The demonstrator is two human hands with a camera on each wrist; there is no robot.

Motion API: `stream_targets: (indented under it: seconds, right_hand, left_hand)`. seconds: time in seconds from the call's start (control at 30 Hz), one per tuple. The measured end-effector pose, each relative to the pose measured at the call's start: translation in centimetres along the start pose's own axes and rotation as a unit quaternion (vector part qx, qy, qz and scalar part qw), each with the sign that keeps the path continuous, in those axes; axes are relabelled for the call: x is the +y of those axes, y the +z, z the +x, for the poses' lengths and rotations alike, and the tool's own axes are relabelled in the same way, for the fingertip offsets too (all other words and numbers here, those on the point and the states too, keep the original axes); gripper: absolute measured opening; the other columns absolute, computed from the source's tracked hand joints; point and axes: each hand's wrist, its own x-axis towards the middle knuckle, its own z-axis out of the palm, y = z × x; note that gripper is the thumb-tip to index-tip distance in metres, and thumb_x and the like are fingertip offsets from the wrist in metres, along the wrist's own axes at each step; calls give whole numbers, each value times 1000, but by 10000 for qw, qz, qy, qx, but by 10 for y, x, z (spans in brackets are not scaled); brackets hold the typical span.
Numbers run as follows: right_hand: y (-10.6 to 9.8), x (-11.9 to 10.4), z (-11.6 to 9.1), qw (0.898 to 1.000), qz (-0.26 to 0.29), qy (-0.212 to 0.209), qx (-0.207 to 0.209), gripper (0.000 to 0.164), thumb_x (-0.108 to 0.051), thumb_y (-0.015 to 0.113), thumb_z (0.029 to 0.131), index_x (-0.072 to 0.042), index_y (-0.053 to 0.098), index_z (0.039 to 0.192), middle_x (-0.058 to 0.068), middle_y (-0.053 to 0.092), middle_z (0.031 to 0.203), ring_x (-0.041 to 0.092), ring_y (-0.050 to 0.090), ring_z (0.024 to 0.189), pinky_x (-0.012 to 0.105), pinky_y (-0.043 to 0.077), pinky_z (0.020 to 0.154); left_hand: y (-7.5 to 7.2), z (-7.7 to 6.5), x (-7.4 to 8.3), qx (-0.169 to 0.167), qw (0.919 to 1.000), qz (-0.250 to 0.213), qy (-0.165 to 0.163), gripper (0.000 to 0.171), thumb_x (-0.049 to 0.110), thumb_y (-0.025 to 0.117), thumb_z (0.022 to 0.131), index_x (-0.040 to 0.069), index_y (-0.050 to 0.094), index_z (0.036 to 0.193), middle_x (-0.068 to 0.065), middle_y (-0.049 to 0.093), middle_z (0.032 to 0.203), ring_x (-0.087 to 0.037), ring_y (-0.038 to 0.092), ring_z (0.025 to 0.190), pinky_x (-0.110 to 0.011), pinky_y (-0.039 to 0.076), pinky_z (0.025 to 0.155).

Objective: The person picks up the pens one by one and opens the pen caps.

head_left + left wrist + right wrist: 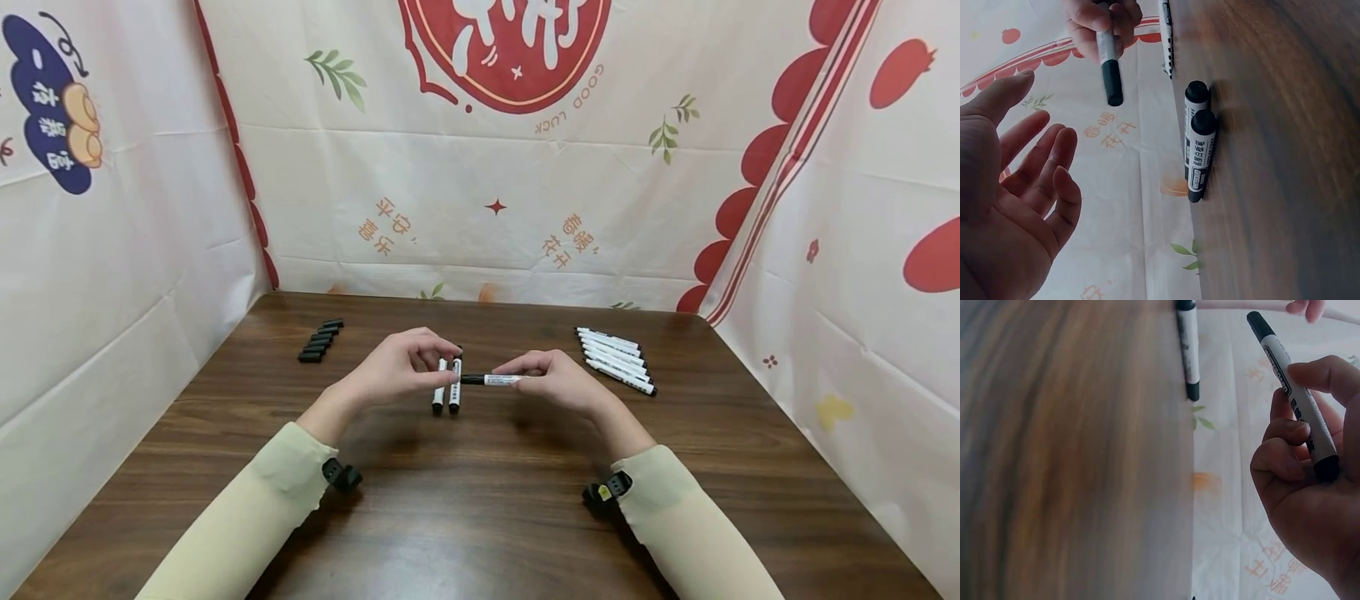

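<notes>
My right hand (562, 382) grips a white marker (502, 380) with a black cap, held level above the table with the cap pointing left. In the right wrist view, thumb and curled fingers close round the barrel of this marker (1302, 406). Across from it, my left hand (397, 367) hovers with its fingers loosely bent; the left wrist view shows nothing in this hand (1013, 194) and a gap between it and the marker's cap (1112, 84). Below the left fingertips, two more white markers (454, 392) lie side by side on the table, partly hidden by the hand.
On the left of the brown wooden table (480, 517), several black marker caps (320, 341) lie in a slanted row. Several white markers (615, 358) form a slanted row on the right. Patterned cloth (480, 167) hangs round the back and sides.
</notes>
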Motion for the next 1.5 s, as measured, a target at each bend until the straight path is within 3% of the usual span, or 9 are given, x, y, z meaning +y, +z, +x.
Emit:
stream_targets:
  seconds: [0.23, 0.47, 0.63, 0.87, 1.03, 1.27, 1.37, 1.5]
  right_hand:
    - [5, -11, 4, 9995, 192, -226, 74, 26, -16, 80, 99, -18, 85, 125, 4, 78, 115, 16, 60, 95, 28, 51, 77]
    - [7, -22, 2, 9986, 259, -453, 32, 28, -17, 80, 100, -17, 84, 128, 7, 78, 119, 18, 62, 98, 27, 53, 78]
    - [6, -27, -1, 9981, 395, -473, 32, 27, -16, 80, 101, -16, 83, 128, 7, 78, 120, 16, 64, 100, 27, 55, 79]
    - [6, -28, -2, 9967, 656, -431, -212, 33, -20, 79, 104, -17, 79, 136, 4, 80, 132, 15, 74, 118, 32, 61, 96]
    - [6, -29, -2, 9957, 619, -556, -416, 34, -26, 75, 107, -21, 77, 141, 3, 78, 138, 25, 77, 121, 38, 62, 103]
    - [5, -32, -5, 9959, 350, -823, -150, 32, -26, 73, 108, -21, 78, 139, 2, 77, 139, 17, 73, 129, 34, 62, 102]
    - [4, -34, -6, 9945, 163, -1035, -46, 31, -20, 73, 108, -18, 79, 138, 5, 78, 138, 14, 75, 124, 33, 63, 96]
    - [4, -34, -6, 9894, -356, -1406, 105, 30, -16, 73, 107, -17, 80, 137, 6, 82, 122, 10, 73, 104, 29, 61, 84]
  left_hand:
    - [4, 1, 0, -100, 9999, 102, 71, 34, 23, 89, 95, 14, 82, 127, -3, 73, 115, -12, 72, 86, -28, 63, 81]
    - [9, 1, 4, -92, 9990, -4, 436, 35, 13, 88, 95, 9, 81, 128, -5, 78, 103, -11, 74, 78, -32, 64, 74]
    - [14, 3, 4, -85, 9978, 198, 624, 32, 12, 87, 96, 10, 82, 128, -2, 78, 101, -4, 69, 76, -26, 61, 71]
    - [20, 3, 4, 353, 9938, 425, 965, 30, 10, 87, 96, 10, 83, 125, -1, 77, 96, -5, 62, 75, -26, 55, 67]
    - [22, 3, 5, 653, 9899, 440, 1176, 30, 9, 88, 93, 12, 85, 124, 0, 76, 98, -5, 60, 76, -24, 54, 67]
    - [25, 4, 4, 978, 9780, 582, 1746, 30, 5, 87, 93, 6, 84, 123, -2, 77, 93, -3, 55, 72, -22, 47, 62]
    - [26, 4, 5, 913, 9811, 477, 1640, 27, 8, 84, 97, 6, 84, 123, -2, 78, 95, -5, 57, 73, -23, 48, 64]
    - [26, 2, 7, 615, 9929, -94, 1016, 22, 10, 78, 103, 5, 83, 123, -5, 79, 92, -17, 66, 69, -23, 51, 63]
